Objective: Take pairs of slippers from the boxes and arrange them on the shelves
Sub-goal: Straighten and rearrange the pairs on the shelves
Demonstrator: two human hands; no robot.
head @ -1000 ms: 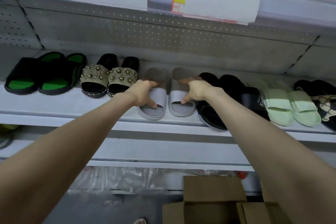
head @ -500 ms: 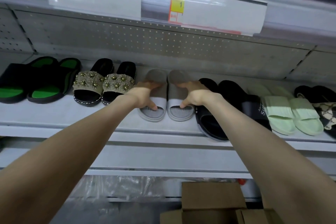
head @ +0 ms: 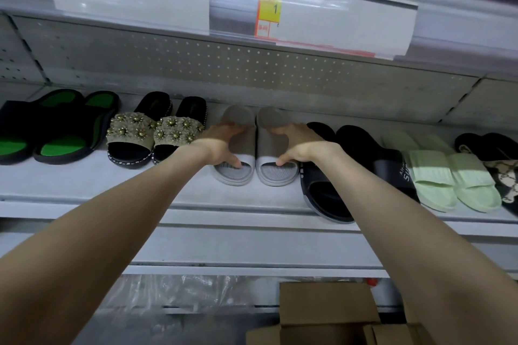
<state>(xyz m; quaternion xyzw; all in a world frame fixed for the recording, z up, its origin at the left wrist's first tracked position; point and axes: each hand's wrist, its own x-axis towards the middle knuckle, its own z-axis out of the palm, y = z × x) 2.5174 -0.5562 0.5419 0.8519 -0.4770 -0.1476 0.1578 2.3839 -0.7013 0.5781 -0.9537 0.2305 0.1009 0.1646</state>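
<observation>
L grip [head: 221,145] curling over strap of left grey slipper [head: 234,176], R grip [head: 300,145] doing same on right grey slipper [head: 276,175], thumbs sitting in toe openings. Pair resting side by side on shelf [head: 84,182]. Studded sandals [head: 157,131] lying just left of pair, black slides [head: 350,165] just right, cardboard box [head: 328,305] sitting below.

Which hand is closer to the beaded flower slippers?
Left. The left hand grips a grey slipper right beside the beaded pair; the right hand grips the other grey slipper, farther away.
</observation>
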